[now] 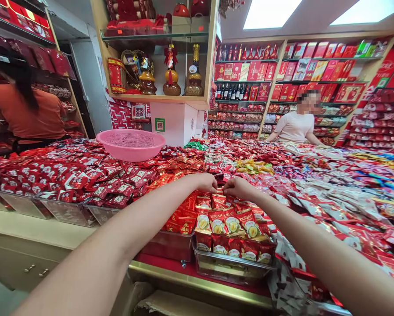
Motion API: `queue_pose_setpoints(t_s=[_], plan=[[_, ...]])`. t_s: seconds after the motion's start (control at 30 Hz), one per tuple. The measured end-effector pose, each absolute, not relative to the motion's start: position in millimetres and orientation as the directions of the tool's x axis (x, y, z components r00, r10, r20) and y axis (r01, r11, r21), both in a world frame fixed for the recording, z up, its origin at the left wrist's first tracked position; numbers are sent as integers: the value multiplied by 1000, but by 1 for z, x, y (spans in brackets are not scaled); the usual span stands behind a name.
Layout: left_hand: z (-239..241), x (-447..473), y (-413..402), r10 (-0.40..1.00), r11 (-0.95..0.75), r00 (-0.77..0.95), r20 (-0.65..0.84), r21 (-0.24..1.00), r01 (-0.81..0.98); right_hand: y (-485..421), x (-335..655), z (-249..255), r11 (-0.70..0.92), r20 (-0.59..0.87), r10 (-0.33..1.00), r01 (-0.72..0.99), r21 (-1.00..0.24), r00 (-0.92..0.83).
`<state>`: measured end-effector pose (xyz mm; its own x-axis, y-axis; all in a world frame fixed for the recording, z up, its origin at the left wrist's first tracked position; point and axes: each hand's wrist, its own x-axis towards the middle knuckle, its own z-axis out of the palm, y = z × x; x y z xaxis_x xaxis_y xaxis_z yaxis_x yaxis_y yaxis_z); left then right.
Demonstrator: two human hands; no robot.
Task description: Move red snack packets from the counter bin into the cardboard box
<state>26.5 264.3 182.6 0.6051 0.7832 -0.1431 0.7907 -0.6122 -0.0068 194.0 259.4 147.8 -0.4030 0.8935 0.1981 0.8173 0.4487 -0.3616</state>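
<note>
The durian packets [231,224] stand in rows in a clear tray [233,263] at the front edge of the worktop [197,283], faces toward me, most of them upright and close-packed. Both my hands meet at the back row of that tray. My left hand [206,182] is curled, knuckles up, fingertips down among the red packets; my right hand [237,187] mirrors it, and the two nearly touch. Each grip looks closed on something small at the far end of the tray, but the fingertips are hidden behind the knuckles, so I cannot tell what either one holds, or whether it is pinching or only pressing.

Judgement: the step in hand is squaring up or filling the back row. The next move calls for a light pinch and a straight set-down, so the standing packets in front are not tipped.

Left of the tray lies a heap of orange-red packets [180,219], and beyond that metal trays [68,213] of dark red sweets [85,175]. A pink basket [131,144] sits on the sweets further back. To the right, loose mixed sweets [331,197] spread over the worktop. A person in an orange top [29,112] stands at far left, back turned; another in a pale shirt [294,127] leans at the far side. Shelves of red boxes [302,66] line the back wall.
</note>
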Motion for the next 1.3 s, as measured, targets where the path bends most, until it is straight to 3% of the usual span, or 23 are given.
queue_pose_setpoints(t_s=[0.13, 0.27, 0.47, 0.93, 1.1, 1.3], plan=[[181, 22, 250, 772, -635, 636, 22, -25, 772, 239, 201, 161, 427, 268, 894, 864, -268, -359], [180, 20, 224, 683, -725, 724, 99, -35, 688, 207, 216, 172, 481, 234, 870, 850, -213, -434], [175, 35, 190, 638, -766, 768, 49, -59, 640, 169, 229, 166, 462, 58, 886, 868, -182, -459], [169, 64, 167, 803, -592, 596, 6, -113, 798, 150, 244, 160, 391, 107, 920, 881, -266, -376], [169, 69, 168, 782, -623, 617, -91, -62, 780, 150, 245, 157, 393, 138, 919, 882, -258, -369], [172, 61, 174, 738, -669, 670, -82, 45, 742, 146, 247, 151, 418, 238, 899, 882, -219, -367]])
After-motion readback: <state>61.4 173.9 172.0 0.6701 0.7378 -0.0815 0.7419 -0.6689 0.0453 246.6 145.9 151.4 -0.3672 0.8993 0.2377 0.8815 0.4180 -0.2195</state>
